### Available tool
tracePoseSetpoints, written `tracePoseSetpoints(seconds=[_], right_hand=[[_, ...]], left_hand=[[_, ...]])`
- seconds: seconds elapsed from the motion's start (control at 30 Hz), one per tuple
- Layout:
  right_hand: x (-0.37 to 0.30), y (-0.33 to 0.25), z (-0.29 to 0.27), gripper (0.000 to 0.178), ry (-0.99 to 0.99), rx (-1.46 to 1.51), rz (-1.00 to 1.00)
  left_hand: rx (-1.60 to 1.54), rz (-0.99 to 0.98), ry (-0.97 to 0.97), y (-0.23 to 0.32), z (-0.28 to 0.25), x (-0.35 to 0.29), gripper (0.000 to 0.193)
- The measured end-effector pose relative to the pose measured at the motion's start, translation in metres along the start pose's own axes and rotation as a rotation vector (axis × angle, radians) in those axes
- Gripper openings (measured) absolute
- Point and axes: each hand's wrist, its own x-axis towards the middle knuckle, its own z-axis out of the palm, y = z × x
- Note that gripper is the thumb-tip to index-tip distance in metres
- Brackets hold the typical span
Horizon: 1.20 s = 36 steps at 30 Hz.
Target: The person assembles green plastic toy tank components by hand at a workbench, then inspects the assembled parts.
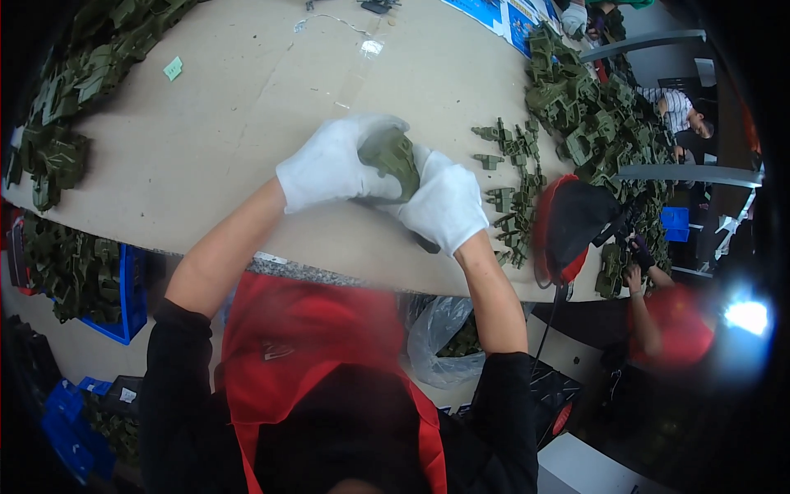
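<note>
Between my hands, above the tan tabletop [239, 123], is an olive-green molded plastic part [391, 159] with a curved, stepped outline. My left hand [325, 162], in a white glove, wraps round its left side. From the right, my gloved right hand [448, 202] grips the same part, its fingers partly hidden behind the piece. To the right of my right hand, several small green plastic pieces [488, 161] lie spread in a loose column on the table.
Heaps of green parts lie at the far left [90, 74] and right [592, 107]. A red-and-black object [572, 222] with a cord stands at right. Below the edge are a blue crate [133, 292] and a clear plastic bag [436, 346]. A co-worker's hand [634, 278] is at right.
</note>
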Motion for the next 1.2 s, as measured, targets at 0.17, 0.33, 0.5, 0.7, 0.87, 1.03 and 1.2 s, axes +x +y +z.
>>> tracePoseSetpoints(seconds=[0.17, 0.33, 0.5, 0.7, 0.87, 1.03, 1.2], right_hand=[[0.023, 0.017, -0.009, 0.049, -0.069, 0.431, -0.052], [0.048, 0.009, 0.005, 0.04, 0.223, 1.384, 0.003], [0.049, 0.043, -0.025, 0.083, 0.338, 1.376, -0.277], [0.02, 0.049, -0.076, 0.085, -0.064, 0.512, -0.298], [0.003, 0.064, -0.051, 0.068, 0.022, 0.362, -0.422], [-0.03, 0.086, -0.034, 0.059, 0.205, 0.38, -0.402], [0.014, 0.189, -0.106, 0.035, 0.669, -0.141, -0.623]], left_hand=[[-0.175, -0.031, 0.138, -0.007, 0.002, 0.014, 0.1], [-0.564, 0.011, -0.114, -0.009, 0.026, 0.003, 0.125], [-0.274, -0.082, -0.039, 0.006, 0.006, 0.0, 0.073], [0.454, 0.109, -0.014, 0.009, 0.008, -0.006, 0.063], [0.447, 0.138, -0.117, 0.012, 0.004, -0.011, 0.058], [0.463, 0.067, -0.245, 0.022, 0.013, -0.003, 0.07], [0.314, 0.15, 0.219, 0.005, 0.01, 0.009, 0.079]])
